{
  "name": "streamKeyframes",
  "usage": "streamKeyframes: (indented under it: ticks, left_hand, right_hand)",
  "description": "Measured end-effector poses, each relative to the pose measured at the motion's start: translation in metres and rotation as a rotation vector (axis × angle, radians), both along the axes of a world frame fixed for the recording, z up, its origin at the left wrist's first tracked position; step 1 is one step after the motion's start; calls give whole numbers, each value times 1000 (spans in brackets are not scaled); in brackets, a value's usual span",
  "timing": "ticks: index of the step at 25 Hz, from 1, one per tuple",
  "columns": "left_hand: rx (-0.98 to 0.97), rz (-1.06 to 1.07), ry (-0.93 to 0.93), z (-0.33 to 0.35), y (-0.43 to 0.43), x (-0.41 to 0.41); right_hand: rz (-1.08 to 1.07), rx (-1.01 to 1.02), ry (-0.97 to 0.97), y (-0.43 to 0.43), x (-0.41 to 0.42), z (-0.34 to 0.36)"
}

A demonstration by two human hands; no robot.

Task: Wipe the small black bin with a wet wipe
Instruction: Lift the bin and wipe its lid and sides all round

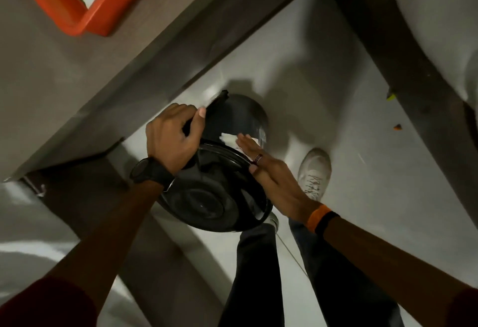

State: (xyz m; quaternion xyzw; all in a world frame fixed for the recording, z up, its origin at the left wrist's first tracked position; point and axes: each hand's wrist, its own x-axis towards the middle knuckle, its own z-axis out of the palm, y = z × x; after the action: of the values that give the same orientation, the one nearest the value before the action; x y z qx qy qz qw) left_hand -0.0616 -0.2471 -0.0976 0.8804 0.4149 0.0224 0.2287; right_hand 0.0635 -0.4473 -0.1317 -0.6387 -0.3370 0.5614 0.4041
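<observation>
The small black bin [214, 192] is tilted toward me above the pale floor, its round rim and dark inside facing up. My left hand [172, 136] grips the bin's upper rim on the left, thumb pressed on the outer wall. My right hand [269, 169] lies flat against the bin's right outer side, fingers stretched out, pressing a white wet wipe [230, 139] onto the black wall. Part of the wipe is hidden under my fingers.
A brown table [85, 73] edge runs diagonally at the left, with an orange tray [85, 20] on it. A dark table leg [403, 50] crosses the right side. My white shoe [314, 171] and dark trousers [261, 275] are below the bin.
</observation>
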Motion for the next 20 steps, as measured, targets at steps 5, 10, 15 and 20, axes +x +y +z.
streamKeyframes:
  ticks: [5, 10, 15, 20]
  left_hand:
    - [42, -56, -85, -6, 7, -17]
    - [6, 71, -128, -14, 34, -15]
    - [-15, 52, -193, -22, 53, -22]
    - [7, 39, -205, -27, 57, -20]
  right_hand:
    - [-26, -218, 173, 39, -1, -52]
    - [-261, -329, 354, 46, -7, -39]
    - [-125, -147, 332, 18, -23, -28]
    - [-264, -401, 369, 28, -4, -58]
